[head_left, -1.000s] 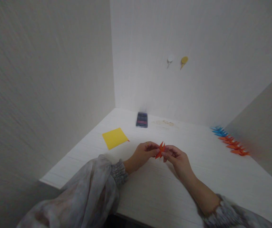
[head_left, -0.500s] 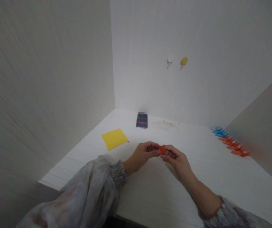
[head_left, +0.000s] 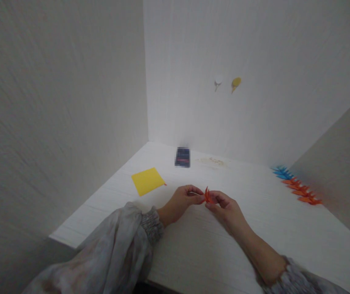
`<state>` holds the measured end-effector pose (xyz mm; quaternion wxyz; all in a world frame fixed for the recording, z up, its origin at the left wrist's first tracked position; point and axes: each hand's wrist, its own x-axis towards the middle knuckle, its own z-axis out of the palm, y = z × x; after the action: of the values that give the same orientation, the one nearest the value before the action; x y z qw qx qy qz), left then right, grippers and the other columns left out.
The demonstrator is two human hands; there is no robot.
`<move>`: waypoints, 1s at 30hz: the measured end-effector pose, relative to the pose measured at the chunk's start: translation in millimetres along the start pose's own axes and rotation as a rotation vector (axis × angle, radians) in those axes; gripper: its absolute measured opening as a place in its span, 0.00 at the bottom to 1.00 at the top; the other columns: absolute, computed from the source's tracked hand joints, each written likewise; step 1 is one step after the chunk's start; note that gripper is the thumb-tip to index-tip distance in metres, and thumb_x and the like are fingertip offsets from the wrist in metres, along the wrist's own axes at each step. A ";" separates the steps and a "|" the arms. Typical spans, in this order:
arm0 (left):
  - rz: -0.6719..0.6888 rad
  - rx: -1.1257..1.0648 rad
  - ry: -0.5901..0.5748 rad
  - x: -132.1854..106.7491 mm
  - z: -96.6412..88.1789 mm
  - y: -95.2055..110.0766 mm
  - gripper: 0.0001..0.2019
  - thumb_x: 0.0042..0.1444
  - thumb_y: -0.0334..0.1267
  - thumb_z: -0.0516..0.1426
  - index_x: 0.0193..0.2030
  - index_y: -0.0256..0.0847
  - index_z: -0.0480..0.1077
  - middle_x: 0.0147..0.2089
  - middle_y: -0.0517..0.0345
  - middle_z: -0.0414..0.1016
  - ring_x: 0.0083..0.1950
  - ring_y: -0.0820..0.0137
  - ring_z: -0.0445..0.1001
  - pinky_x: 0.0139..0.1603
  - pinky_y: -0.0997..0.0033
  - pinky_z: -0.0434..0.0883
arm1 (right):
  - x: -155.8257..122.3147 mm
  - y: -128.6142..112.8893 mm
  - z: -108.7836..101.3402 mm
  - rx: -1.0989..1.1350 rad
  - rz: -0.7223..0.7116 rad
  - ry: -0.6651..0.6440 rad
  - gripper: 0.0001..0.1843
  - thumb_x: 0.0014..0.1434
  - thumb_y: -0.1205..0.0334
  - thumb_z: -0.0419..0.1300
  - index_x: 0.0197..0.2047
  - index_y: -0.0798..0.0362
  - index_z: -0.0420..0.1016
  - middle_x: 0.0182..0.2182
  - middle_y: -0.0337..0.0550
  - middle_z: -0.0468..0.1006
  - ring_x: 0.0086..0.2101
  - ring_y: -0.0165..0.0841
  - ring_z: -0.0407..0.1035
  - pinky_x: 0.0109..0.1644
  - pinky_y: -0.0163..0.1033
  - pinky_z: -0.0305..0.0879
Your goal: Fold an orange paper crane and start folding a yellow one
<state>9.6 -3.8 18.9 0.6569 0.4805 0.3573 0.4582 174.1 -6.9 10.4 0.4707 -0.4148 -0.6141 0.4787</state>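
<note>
- dark card (head_left: 182,157) at back of table: blurred out, print unreadable
- orange folded paper (head_left: 207,195): mostly covered by fingers, shape unclear
- both sleeves cut off at bottom edge
- folded pieces (head_left: 297,185) far right: too small to tell shapes

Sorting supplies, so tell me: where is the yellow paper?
The yellow paper lies flat on the table's left side, beyond the left hand.

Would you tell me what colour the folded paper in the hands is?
Orange: the folded paper, pinched between both hands, head view.
</note>
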 end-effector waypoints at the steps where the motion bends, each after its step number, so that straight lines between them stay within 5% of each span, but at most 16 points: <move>1: 0.001 0.008 0.007 -0.1 0.0 0.8 0.14 0.39 0.38 0.62 0.33 0.33 0.68 0.28 0.57 0.72 0.29 0.75 0.68 0.35 0.73 0.63 | -0.3 -0.6 0.6 0.062 0.028 -0.010 0.15 0.40 0.62 0.66 0.35 0.51 0.73 0.31 0.40 0.75 0.32 0.32 0.66 0.39 0.39 0.60; 8: 0.025 0.029 -0.013 0.0 1.0 2.1 0.12 0.39 0.38 0.61 0.31 0.34 0.69 0.30 0.57 0.72 0.32 0.74 0.68 0.39 0.72 0.62 | -1.7 -7.3 2.3 0.381 0.186 -0.097 0.13 0.45 0.60 0.63 0.36 0.53 0.72 0.29 0.40 0.73 0.27 0.28 0.65 0.33 0.35 0.60; 16: -0.141 -0.007 -0.103 0.4 1.5 -1.3 0.15 0.40 0.44 0.60 0.26 0.34 0.64 0.25 0.60 0.68 0.23 0.78 0.65 0.27 0.76 0.60 | -2.0 -5.7 -0.3 0.414 0.157 -0.082 0.14 0.43 0.61 0.64 0.36 0.54 0.72 0.25 0.39 0.72 0.25 0.28 0.64 0.30 0.35 0.58; 30: -0.150 0.140 -0.188 -1.3 3.5 1.2 0.19 0.45 0.53 0.53 0.23 0.35 0.62 0.19 0.64 0.62 0.18 0.80 0.59 0.20 0.77 0.56 | -2.8 -9.4 2.3 0.480 0.167 -0.080 0.12 0.43 0.62 0.64 0.33 0.52 0.71 0.22 0.37 0.70 0.23 0.27 0.62 0.26 0.34 0.56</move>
<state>12.0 -5.9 21.1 0.6846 0.5380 0.3604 0.3346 171.9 -11.8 18.9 0.4898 -0.3212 -0.4647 0.6640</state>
